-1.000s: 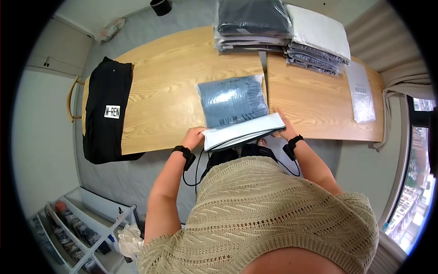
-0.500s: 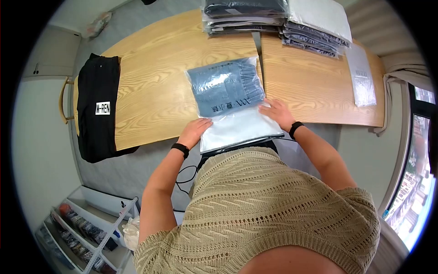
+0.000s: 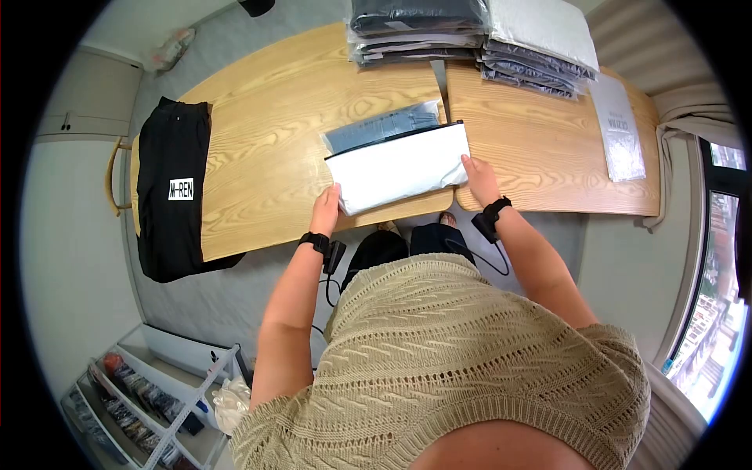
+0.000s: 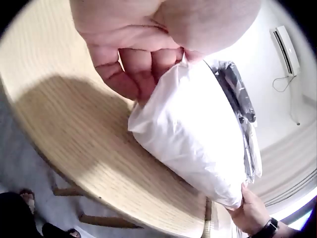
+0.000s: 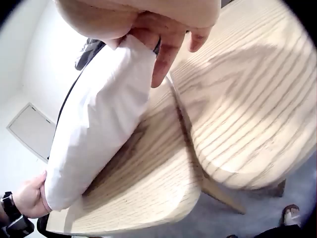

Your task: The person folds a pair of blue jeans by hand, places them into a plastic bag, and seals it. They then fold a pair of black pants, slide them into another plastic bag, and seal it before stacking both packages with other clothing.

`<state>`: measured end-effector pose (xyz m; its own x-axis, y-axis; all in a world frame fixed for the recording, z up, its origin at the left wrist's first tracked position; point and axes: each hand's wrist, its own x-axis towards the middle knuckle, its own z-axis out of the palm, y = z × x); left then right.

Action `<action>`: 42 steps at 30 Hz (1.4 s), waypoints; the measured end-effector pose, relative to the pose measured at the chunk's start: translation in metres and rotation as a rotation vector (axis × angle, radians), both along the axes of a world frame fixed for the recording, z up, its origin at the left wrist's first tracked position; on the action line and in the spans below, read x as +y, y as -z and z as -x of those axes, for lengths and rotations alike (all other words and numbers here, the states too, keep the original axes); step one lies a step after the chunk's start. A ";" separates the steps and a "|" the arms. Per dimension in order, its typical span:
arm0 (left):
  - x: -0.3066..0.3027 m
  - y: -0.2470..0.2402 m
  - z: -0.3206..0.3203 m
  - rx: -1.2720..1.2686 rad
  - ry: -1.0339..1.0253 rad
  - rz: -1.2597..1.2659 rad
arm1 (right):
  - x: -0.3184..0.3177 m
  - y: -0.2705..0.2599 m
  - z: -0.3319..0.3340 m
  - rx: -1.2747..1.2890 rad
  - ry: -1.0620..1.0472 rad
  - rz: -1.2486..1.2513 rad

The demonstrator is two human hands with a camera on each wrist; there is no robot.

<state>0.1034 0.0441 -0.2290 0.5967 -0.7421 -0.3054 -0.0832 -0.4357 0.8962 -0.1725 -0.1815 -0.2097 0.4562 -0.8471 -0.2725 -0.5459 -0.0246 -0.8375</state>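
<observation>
A white plastic package (image 3: 399, 171) with a dark upper edge stands tilted over the table's front edge. My left hand (image 3: 326, 210) grips its left end, and my right hand (image 3: 481, 178) holds the opposite end. In the left wrist view, the thumb and curled fingers of the left hand (image 4: 148, 49) pinch a corner of the package (image 4: 190, 129). The right wrist view has the right hand (image 5: 153, 34) pinching the other corner, some fingers reaching behind it. Behind the package lies folded blue denim in a clear bag (image 3: 380, 129), its near part hidden.
Black trousers (image 3: 168, 211) with an M-REN label hang over the table's (image 3: 266, 125) left side. Stacks of bagged dark clothes (image 3: 415, 35) and white-topped bags (image 3: 540, 35) stand at the back right. A flat clear bag (image 3: 619, 133) lies at the right. A gap splits the two tabletops.
The package lay flat on the denim bag's near edge under flat hands half a second ago. Now both hands grip its ends, and it is raised and tilted, covering more of the denim.
</observation>
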 end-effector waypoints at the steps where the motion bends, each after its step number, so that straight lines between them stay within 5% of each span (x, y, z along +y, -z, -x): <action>1: 0.002 -0.003 0.005 0.014 0.012 -0.011 | 0.002 0.001 -0.003 0.067 0.058 0.021; 8: 0.010 0.001 0.004 -0.059 0.067 -0.098 | 0.003 0.006 -0.003 0.011 0.120 0.026; 11: 0.001 0.006 0.001 -0.029 -0.084 -0.120 | -0.012 -0.001 -0.003 0.136 -0.138 0.180; 14: -0.002 0.027 0.000 -0.135 -0.052 -0.134 | -0.011 -0.012 -0.017 0.273 -0.087 0.159; 17: -0.004 0.029 -0.002 -0.137 -0.056 -0.210 | 0.005 -0.014 -0.026 0.276 0.210 0.340; 19: -0.005 0.028 -0.001 -0.200 -0.058 -0.204 | 0.040 -0.042 -0.039 0.096 0.045 0.688; 21: -0.006 0.035 -0.004 -0.129 -0.070 -0.260 | 0.062 -0.028 -0.056 -0.006 -0.276 0.715; 23: -0.007 0.034 -0.003 -0.190 -0.068 -0.236 | 0.074 -0.033 -0.080 0.128 -0.449 0.927; 25: -0.007 0.020 0.004 -0.250 -0.060 -0.229 | 0.067 -0.022 -0.095 0.348 -0.465 0.921; 27: -0.015 -0.020 0.021 -0.441 -0.285 -0.284 | 0.056 -0.019 -0.101 0.369 -0.459 0.913; 28: -0.013 -0.017 0.023 -0.720 -0.273 -0.164 | 0.052 -0.018 -0.103 0.348 -0.436 0.915; 29: -0.018 -0.023 0.025 -0.719 -0.267 -0.161 | 0.049 -0.017 -0.103 0.353 -0.430 0.914; 31: -0.035 -0.046 0.036 -0.903 0.244 0.236 | 0.043 -0.015 -0.102 0.298 -0.455 0.902; 33: -0.061 -0.054 0.039 -0.886 0.530 0.135 | 0.036 -0.017 -0.102 0.334 -0.502 0.928; 42: -0.108 -0.032 0.016 -1.086 0.711 -0.060 | 0.007 -0.017 -0.098 0.367 -0.696 0.826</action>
<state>0.0871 -0.0643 -0.1967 0.0424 -0.9983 0.0393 -0.9780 -0.0334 0.2060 -0.0745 -0.1745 -0.1929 0.9052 -0.4235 0.0368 -0.4063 -0.8874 -0.2179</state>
